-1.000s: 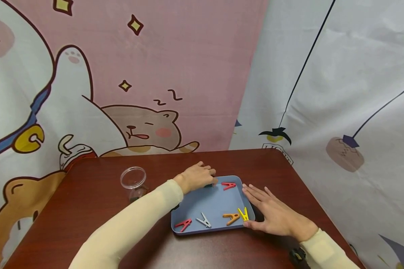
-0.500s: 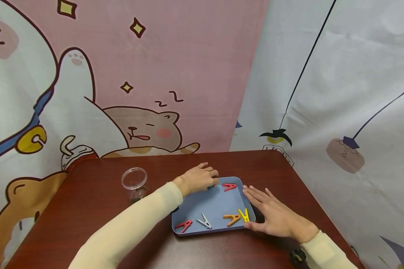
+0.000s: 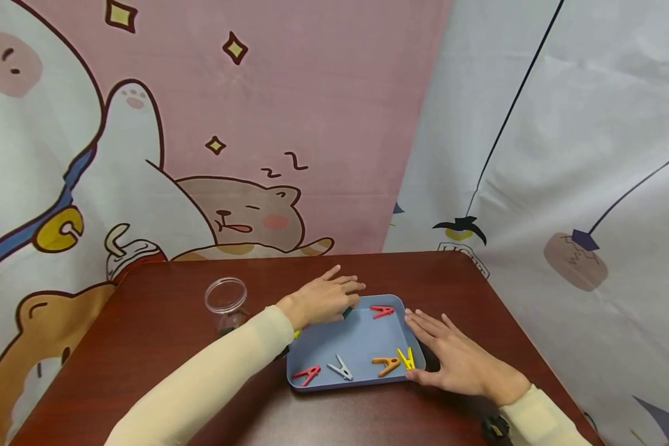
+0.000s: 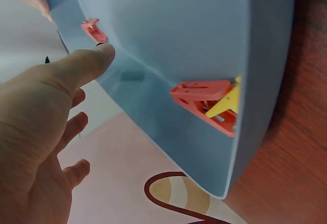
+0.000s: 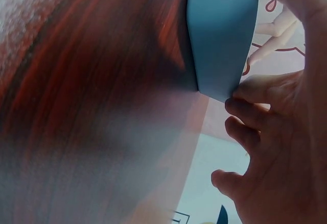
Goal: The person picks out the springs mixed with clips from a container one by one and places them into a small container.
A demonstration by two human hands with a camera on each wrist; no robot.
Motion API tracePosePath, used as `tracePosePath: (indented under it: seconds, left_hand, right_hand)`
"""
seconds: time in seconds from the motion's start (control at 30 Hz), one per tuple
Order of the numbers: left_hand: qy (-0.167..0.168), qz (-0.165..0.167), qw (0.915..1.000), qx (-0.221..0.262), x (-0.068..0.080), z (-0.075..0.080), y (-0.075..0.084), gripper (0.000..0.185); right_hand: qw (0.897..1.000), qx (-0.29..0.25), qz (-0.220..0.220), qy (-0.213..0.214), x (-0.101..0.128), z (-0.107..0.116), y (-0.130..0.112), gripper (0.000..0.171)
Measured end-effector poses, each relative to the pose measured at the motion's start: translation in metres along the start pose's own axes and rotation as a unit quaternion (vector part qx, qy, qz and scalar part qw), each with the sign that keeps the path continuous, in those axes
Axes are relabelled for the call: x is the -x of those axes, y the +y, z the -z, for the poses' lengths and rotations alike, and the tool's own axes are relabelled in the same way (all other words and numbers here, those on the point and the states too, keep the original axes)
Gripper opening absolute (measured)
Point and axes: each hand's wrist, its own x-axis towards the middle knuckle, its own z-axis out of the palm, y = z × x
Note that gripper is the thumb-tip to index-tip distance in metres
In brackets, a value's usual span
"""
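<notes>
My left hand [image 3: 320,300] is over the back rim of the blue-grey tray [image 3: 334,337]. Its thumb and index finger seem to pinch a dark green clothespin [image 3: 347,312], mostly hidden; in the left wrist view only a dark tip shows by the thumb. My right hand [image 3: 459,359] rests against the tray's right side, fingers straight, thumb at the near corner. Inside the tray lie a red clothespin [image 3: 381,311] at the back, another red clothespin [image 3: 308,375], a white one [image 3: 341,368], an orange one [image 3: 387,365] and a yellow one [image 3: 406,358] along the front.
A clear round jar [image 3: 226,303] with something dark at its bottom stands left of the tray on the brown table [image 3: 161,347]. Red [image 4: 196,89] and yellow [image 4: 227,104] clothespins sit in the tray's corner below my left wrist. A printed cloth [image 3: 334,111] hangs behind.
My left hand has drawn slightly left and lifted, uncovering something yellow under the wrist. My right hand stays against the tray, and the head view has shifted a little.
</notes>
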Motion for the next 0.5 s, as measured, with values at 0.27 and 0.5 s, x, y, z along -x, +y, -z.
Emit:
tracePosePath:
  seconds: [0.27, 0.5]
  left_hand:
    - [0.028, 0.0, 0.9995, 0.015, 0.009, 0.009, 0.002, 0.029]
    - [0.042, 0.008, 0.9986, 0.03, 0.018, 0.018, 0.006, 0.03]
  right_hand:
    - [1.0, -0.007, 0.004, 0.002, 0.001, -0.001, 0.001, 0.111]
    - [1.0, -0.012, 0.01, 0.006, 0.002, 0.002, 0.0, 0.112]
